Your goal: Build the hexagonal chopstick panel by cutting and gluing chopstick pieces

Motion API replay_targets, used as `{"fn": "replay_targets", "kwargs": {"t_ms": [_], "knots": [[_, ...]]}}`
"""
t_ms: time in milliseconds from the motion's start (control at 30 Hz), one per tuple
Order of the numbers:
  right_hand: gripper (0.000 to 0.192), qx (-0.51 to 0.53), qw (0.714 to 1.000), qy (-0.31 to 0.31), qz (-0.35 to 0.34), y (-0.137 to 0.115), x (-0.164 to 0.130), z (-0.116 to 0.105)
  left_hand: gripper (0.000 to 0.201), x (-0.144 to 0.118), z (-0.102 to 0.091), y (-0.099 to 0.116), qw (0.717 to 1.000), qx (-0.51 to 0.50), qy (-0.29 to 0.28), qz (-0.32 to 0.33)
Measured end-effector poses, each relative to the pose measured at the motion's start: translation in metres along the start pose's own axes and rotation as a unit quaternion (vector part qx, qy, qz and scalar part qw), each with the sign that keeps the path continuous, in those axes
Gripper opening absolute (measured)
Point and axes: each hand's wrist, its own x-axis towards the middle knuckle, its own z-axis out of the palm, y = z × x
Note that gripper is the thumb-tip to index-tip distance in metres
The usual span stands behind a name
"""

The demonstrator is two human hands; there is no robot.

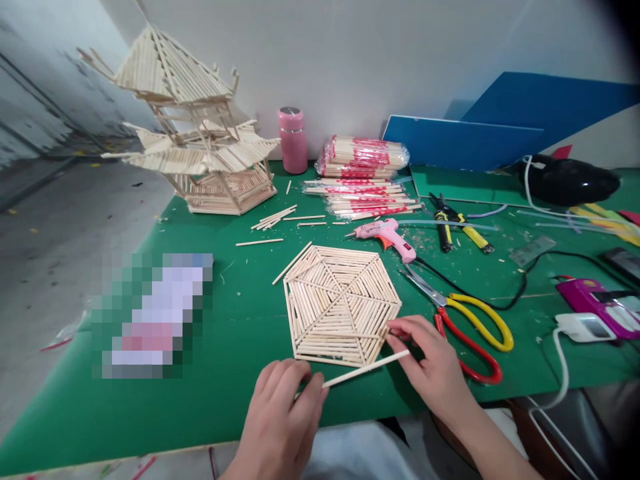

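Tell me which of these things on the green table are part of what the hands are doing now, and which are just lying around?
In use:
- wooden stick, held at its ends by the left hand and right hand
- hexagonal stick panel, touched by the right hand

Lying about:
- glue gun
- scissors
- pliers
- pink flask
- chopstick packs
- stick pagoda model

Stick pagoda model (193, 127), pink flask (293, 140), pink glue gun (387, 237), scissors (467, 320) on green table (235, 300).

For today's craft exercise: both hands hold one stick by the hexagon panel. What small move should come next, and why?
Probably lay the stick, held at its ends by the left hand and right hand, against the near edge of the hexagon panel; it already lies roughly parallel beside it.
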Motion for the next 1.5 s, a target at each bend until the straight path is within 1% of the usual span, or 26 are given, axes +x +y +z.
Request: {"fn": "replay_targets", "kwargs": {"t_ms": [100,167,333,500,600,667,800,900,1000,1100,1233,1400,1500], "knots": [[0.011,-0.049,0.995,-0.064,-0.055,-0.003,0.011,0.004,0.018,-0.009,0.003,-0.005,0.999,-0.003,0.029,-0.017],[0.011,-0.078,0.99,-0.083,-0.077,-0.006,0.015,0.006,0.018,-0.016,0.005,-0.009,0.999,-0.013,0.041,-0.011],[0.011,-0.084,0.989,-0.076,-0.097,-0.01,0.016,0.009,0.018,-0.023,0.01,-0.015,0.997,-0.036,0.068,0.021],[0.009,-0.051,0.99,-0.091,-0.094,-0.02,0.01,0.015,0.016,-0.025,0.007,-0.015,0.997,-0.037,0.065,0.013],[0.009,-0.042,0.989,-0.108,-0.091,-0.025,0.007,0.022,0.016,-0.029,0.003,-0.017,0.996,-0.038,0.075,0.007],[0.009,-0.039,0.989,-0.111,-0.09,-0.026,0.005,0.025,0.017,-0.031,0.002,-0.02,0.996,-0.035,0.082,0.015],[0.01,-0.034,0.989,-0.107,-0.094,-0.025,0.004,0.026,0.019,-0.033,-0.001,-0.025,0.997,-0.027,0.068,0.032],[0.01,-0.035,0.988,-0.109,-0.104,-0.024,0.003,0.025,0.019,-0.031,-0.002,-0.024,0.997,-0.03,0.053,0.042],[0.01,-0.042,0.987,-0.111,-0.107,-0.024,0.002,0.025,0.016,-0.028,-0.001,-0.021,0.998,-0.029,0.045,0.028],[0.011,-0.052,0.987,-0.108,-0.111,-0.024,0.001,0.026,0.013,-0.026,0.001,-0.019,0.999,-0.025,0.024,0.013],[0.01,-0.054,0.987,-0.102,-0.114,-0.022,0.0,0.025,0.013,-0.026,0.003,-0.02,1.0,-0.021,0.015,0.013],[0.015,-0.046,0.992,-0.063,-0.099,-0.015,-0.007,0.016,0.012,-0.025,0.003,-0.02,0.999,-0.031,0.016,0.01],[0.013,-0.056,0.994,-0.047,-0.083,-0.011,-0.012,0.012,0.013,-0.023,0.002,-0.02,0.999,-0.041,0.015,0.006]]}}
